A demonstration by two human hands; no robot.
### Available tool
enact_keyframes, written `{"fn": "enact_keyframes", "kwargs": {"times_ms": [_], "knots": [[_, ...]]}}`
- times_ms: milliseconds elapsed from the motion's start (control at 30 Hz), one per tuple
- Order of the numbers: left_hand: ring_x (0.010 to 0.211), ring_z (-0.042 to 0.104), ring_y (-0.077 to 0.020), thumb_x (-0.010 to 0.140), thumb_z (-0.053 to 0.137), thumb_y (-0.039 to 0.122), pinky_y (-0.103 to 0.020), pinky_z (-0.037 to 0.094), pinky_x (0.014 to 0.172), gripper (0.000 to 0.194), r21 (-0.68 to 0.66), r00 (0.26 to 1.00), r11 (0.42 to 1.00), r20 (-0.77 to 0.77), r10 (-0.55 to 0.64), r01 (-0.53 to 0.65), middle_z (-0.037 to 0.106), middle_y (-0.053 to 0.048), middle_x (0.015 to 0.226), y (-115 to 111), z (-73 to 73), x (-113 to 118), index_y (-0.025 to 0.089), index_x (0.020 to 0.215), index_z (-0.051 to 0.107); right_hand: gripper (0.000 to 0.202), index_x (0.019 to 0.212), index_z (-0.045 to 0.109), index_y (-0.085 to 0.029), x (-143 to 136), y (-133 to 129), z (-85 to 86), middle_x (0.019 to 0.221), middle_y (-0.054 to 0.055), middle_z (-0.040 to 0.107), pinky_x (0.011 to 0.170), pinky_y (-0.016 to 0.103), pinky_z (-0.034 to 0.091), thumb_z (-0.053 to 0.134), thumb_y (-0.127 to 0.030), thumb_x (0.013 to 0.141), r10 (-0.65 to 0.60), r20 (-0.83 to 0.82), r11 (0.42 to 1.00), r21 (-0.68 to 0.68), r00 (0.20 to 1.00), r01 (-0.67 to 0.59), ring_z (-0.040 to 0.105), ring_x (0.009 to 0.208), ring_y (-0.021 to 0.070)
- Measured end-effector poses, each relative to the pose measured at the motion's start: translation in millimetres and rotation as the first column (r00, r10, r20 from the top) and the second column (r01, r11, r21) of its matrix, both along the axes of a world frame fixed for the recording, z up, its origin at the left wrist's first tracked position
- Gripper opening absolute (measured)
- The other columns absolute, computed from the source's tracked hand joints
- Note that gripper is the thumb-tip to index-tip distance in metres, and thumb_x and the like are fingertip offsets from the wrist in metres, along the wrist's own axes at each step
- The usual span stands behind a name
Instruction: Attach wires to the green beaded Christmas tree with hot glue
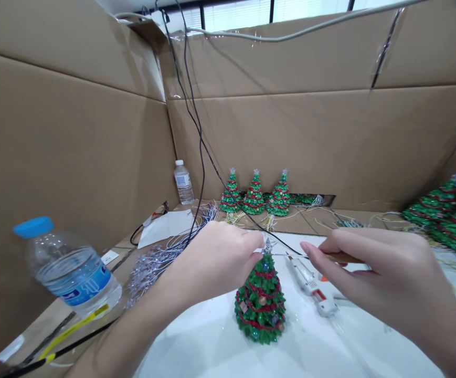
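A small green Christmas tree ornament (260, 307) with red garlands and coloured baubles stands upright on the white work surface (196, 341). At its top is a silvery star (267, 245). My left hand (222, 257) is closed beside the treetop, thumb and fingers pinched together; what lies between them is hidden. My right hand (385, 278) grips a slim tool with a brown wooden handle (343, 258). Its thin metal shaft (290, 255) points left, level with the treetop and my left fingertips. Behind the shaft lies a glue gun (314, 291), nozzle pointing away from me.
Three finished-looking trees (254, 194) stand along the cardboard wall (310, 142). More trees (454, 215) lie at right. Silvery stars with wires (149, 270) are heaped at left. A large water bottle (78, 270) and a smaller bottle (183, 182) stand left. Black cables (200, 131) hang down.
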State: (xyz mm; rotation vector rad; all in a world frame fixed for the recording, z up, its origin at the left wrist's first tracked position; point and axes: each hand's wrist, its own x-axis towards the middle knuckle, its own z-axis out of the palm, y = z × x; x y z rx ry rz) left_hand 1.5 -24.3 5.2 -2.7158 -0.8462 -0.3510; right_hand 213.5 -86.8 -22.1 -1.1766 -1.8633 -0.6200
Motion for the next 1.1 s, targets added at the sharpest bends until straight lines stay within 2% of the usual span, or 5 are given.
{"fn": "enact_keyframes", "kwargs": {"times_ms": [133, 533, 700, 867, 1100], "knots": [[0.055, 0.06, -0.0153, 0.086, 0.057, 0.02, -0.025, 0.031, 0.048, 0.011, 0.004, 1.0, 1.0, 0.01, -0.004, 0.004, 0.066, 0.001, 0.061, -1, 0.4, 0, 0.016, 0.078, 0.063, 0.037, 0.05, 0.054, -0.018, -7, -7, 1.6, 0.044, -0.003, 0.048, 0.047, 0.028, 0.026, 0.059, -0.026, 0.086, -0.048, 0.088, 0.993, 0.108, 0.995, 0.038, 0.044, 0.04, 0.0088], [0.054, 0.059, -0.0146, 0.086, 0.055, 0.02, -0.025, 0.028, 0.048, 0.012, 0.026, 0.999, 0.999, 0.019, -0.031, 0.031, 0.064, 0.002, 0.059, 1, -3.7, -1, 0.017, 0.077, 0.061, 0.035, 0.051, 0.051, -0.02, -17, -18, -2.3, 0.048, -0.003, 0.055, 0.052, 0.03, 0.029, 0.061, -0.019, 0.085, -0.146, 0.248, 0.972, 0.214, 0.958, 0.093, 0.048, 0.044, 0.0107], [0.051, 0.056, -0.0127, 0.086, 0.057, 0.022, -0.024, 0.025, 0.046, 0.017, 0.06, 0.998, 0.997, 0.044, -0.054, 0.051, 0.059, 0.003, 0.054, 2, -4.3, 0, 0.017, 0.069, 0.056, 0.023, 0.062, 0.058, -0.019, -24, -24, -1.5, 0.053, -0.003, 0.06, 0.057, 0.032, 0.032, 0.06, -0.015, 0.085, -0.108, 0.301, 0.974, 0.222, 0.948, 0.041, 0.052, 0.05, 0.0125], [0.049, 0.054, -0.0111, 0.085, 0.058, 0.021, -0.023, 0.027, 0.047, 0.019, 0.057, 0.993, 0.996, 0.092, -0.071, 0.066, 0.057, 0.004, 0.053, 5, -6.1, 1, 0.017, 0.068, 0.054, 0.038, 0.047, 0.047, -0.02, -15, -10, 3.3, 0.043, -0.005, 0.049, 0.052, 0.029, 0.031, 0.062, -0.016, 0.082, -0.054, 0.26, 0.973, 0.232, 0.964, -0.007, 0.044, 0.042, 0.0092], [0.05, 0.054, -0.0121, 0.082, 0.063, 0.018, -0.023, 0.03, 0.048, 0.012, 0.012, 0.991, 0.999, 0.123, -0.045, 0.044, 0.057, 0.004, 0.051, 5, -6.3, 3, 0.017, 0.07, 0.06, 0.037, 0.045, 0.042, -0.018, 9, 20, 0.0, 0.041, -0.007, 0.038, 0.043, 0.022, 0.026, 0.059, -0.015, 0.078, 0.116, 0.11, 0.99, 0.066, 0.987, -0.123, 0.031, 0.04, 0.0054]]}}
